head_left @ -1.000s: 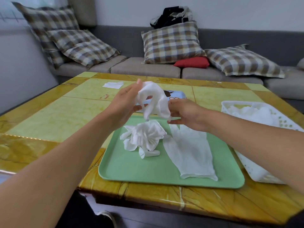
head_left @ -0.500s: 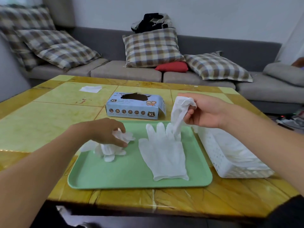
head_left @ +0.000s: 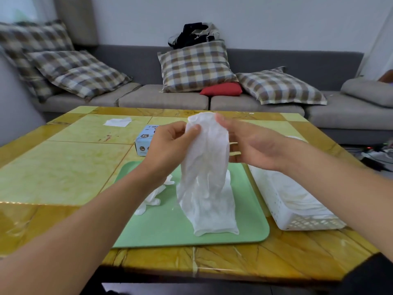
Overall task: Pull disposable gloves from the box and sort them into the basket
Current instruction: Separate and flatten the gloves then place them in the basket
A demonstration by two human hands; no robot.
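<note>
I am holding a thin white disposable glove (head_left: 205, 158) up by its cuff, above the pale green plastic tray (head_left: 170, 226). My left hand (head_left: 170, 145) is pinching the left edge of the cuff between thumb and fingers. My right hand (head_left: 248, 143) is taking the right edge, with the thumb against the cuff near its top and the fingers running behind the film; I am judging that as a pinch too, though the glove is hiding most of the contact. The glove is hanging down from both hands, and its lower end is blending with a second white glove lying flat on the tray (head_left: 214, 218), so I cannot tell where one ends and the other begins.

A crumpled white glove (head_left: 152, 199) is lying on the left part of the tray. The light blue cardboard glove box (head_left: 143, 143) is sitting just beyond the tray's far edge, partly behind my left hand. The white perforated plastic basket (head_left: 297, 220) is standing right of the tray, close beside it, with white gloves already inside.

I am judging this to be the straightening step, before the sorting. Next I am going to need to carry the hanging glove rightward over the basket's rim and lay it down flat, keeping it from folding or dragging the glove under it off the tray.
</note>
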